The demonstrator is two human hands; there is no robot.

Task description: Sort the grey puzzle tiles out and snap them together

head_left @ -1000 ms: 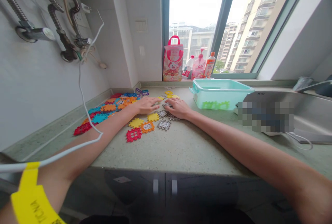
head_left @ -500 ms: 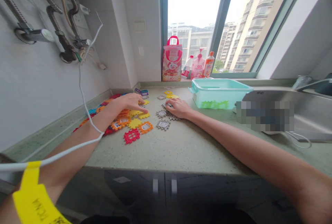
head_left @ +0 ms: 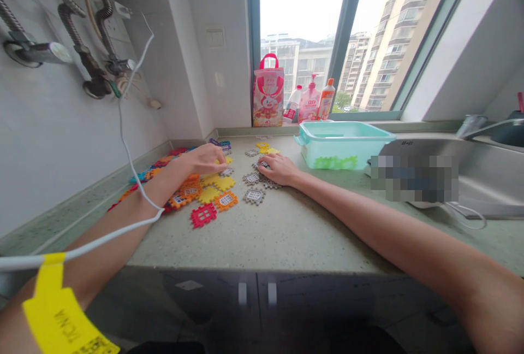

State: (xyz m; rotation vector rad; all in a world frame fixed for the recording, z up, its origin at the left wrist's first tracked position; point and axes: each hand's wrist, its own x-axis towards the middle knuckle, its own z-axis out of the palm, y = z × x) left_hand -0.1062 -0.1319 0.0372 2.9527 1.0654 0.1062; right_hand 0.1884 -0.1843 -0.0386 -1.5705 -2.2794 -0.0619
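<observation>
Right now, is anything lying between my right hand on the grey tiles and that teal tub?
Nothing visible. The right hand rests on the grey tiles, and the stretch of counter between it and the teal tub is bare. The yellow tiles lie behind the hand, off that line.

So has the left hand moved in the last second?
Yes. The left hand drew leftward, away from the right hand and grey tiles, over the colourful pile.

Desk [head_left: 286, 228]: speckled stone, matt. Puzzle tiles [head_left: 204, 195], centre left: moulded plastic, bright and smooth. Tub [head_left: 344, 146], centre right: translucent mint plastic. Hoses [head_left: 69, 21], upper left: ribbed metal. Sink [head_left: 483, 179]: brushed steel.
</observation>
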